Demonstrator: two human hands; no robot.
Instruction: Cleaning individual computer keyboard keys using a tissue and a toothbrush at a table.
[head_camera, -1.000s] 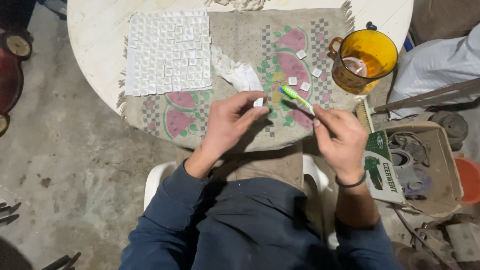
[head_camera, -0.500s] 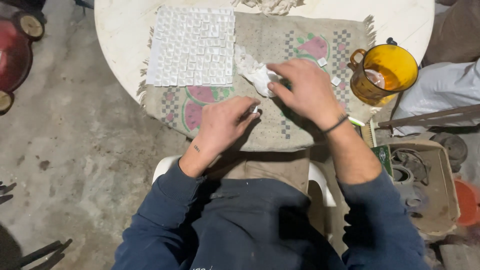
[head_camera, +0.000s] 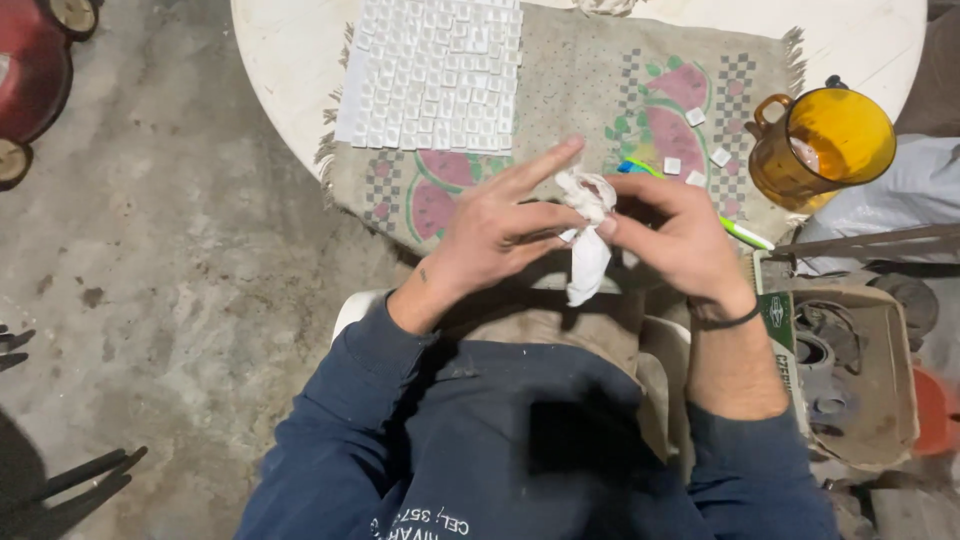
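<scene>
While both hands' fingers (head_camera: 540, 215) pinch it, white cloth (head_camera: 587, 255) hangs crumpled (one tail down).

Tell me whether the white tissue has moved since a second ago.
Yes. The white tissue lay on the mat below the tile sheet; now both hands hold it up, nearer the person.

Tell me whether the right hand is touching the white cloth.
Touching. In the head view the right hand pinches the crumpled white cloth between thumb and fingers, with no gap visible.
</scene>
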